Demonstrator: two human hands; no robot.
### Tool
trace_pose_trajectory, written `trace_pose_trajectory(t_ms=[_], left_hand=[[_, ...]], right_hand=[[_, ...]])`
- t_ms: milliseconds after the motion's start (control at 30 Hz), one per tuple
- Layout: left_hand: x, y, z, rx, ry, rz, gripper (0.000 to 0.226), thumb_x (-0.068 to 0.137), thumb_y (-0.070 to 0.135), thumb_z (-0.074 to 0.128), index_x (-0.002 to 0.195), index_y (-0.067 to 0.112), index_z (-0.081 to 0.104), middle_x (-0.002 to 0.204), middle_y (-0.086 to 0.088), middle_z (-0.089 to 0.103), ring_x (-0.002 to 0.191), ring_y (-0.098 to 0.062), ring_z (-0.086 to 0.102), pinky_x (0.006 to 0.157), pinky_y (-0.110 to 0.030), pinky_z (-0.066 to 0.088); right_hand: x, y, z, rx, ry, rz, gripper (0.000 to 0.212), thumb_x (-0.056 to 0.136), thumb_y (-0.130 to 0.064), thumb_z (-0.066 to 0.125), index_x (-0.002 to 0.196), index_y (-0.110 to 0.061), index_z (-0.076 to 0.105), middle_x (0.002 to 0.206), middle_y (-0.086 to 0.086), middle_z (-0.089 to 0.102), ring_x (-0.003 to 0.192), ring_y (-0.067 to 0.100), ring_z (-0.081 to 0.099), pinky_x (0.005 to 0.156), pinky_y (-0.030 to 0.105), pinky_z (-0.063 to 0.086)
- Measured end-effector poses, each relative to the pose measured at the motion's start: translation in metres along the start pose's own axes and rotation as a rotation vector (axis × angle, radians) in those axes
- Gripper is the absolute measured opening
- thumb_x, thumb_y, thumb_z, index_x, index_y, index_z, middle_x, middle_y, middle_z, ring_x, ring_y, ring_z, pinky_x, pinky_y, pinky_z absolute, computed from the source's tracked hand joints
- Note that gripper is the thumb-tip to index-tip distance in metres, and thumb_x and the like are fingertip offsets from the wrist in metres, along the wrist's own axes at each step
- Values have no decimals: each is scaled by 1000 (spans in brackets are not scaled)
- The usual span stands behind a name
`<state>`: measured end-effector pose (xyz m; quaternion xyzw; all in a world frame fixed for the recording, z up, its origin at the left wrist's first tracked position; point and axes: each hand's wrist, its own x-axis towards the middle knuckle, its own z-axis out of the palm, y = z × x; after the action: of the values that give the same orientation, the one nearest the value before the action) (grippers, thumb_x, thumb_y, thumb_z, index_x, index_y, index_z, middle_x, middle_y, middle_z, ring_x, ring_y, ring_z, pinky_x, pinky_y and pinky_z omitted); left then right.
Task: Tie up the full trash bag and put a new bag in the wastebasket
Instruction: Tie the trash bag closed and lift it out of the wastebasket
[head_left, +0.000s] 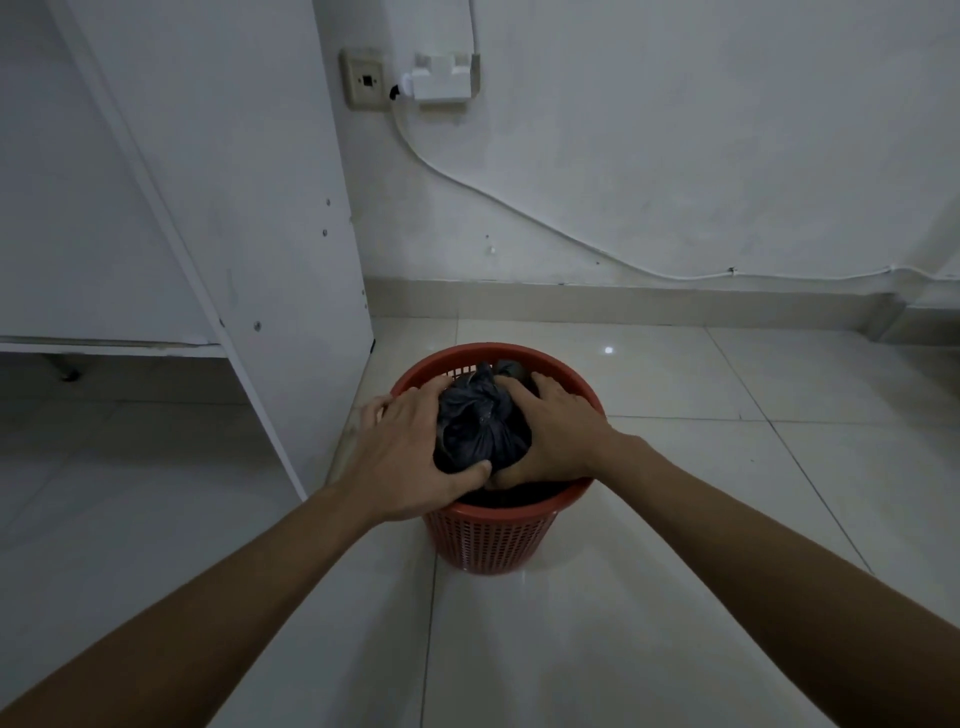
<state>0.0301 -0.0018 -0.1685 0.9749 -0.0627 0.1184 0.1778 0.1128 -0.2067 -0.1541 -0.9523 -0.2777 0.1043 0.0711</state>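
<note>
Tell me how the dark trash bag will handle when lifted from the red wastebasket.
The trash bag is wrinkled thin film, gathered at top, so it will probably sag rather than hold shape. The left hand and right hand grip its sides, so it seems bulky; weight is unclear. The perforated wastebasket looks light and might tip or lift along.

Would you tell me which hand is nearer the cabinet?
Left. The left hand holds the bag on the side toward the cabinet; the right hand holds its far side.

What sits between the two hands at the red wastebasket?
In the head view, the trash bag, its top bunched, sits between the left hand and right hand, inside the wastebasket.
</note>
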Motion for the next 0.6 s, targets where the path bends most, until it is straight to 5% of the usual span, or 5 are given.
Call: trace_pose_trajectory(t_ms=[133,300,467,600], left_hand=[[-1,-2,2,-60,24,-42,112,64,83,56,150,24,14,151,1,41,138,-19,39,117,-42,17],[0,-1,5,-101,52,-56,117,60,86,59,149,26,14,147,5,48,137,-16,43,116,-46,20],[0,1,4,-172,99,-55,117,56,86,63,148,31,15,147,13,44,135,-11,41,113,-40,20],[3,2,1,-275,141,-69,112,59,86,64,148,37,17,147,12,39,136,-10,38,115,-40,23]], right_hand=[[4,-4,5,-29,79,-58,100,64,-81,63,143,-38,19,134,4,59,120,32,58,101,56,45],[-5,-2,-2,200,175,-172,58,73,-52,71,121,-34,44,111,-9,67,98,19,65,80,45,57],[-13,-1,-15,567,360,-176,59,70,-39,76,124,-33,54,110,-14,67,100,10,65,88,40,56],[-16,-5,-35,620,423,-165,62,63,-41,79,120,-37,57,110,-18,69,101,6,67,89,40,57]])
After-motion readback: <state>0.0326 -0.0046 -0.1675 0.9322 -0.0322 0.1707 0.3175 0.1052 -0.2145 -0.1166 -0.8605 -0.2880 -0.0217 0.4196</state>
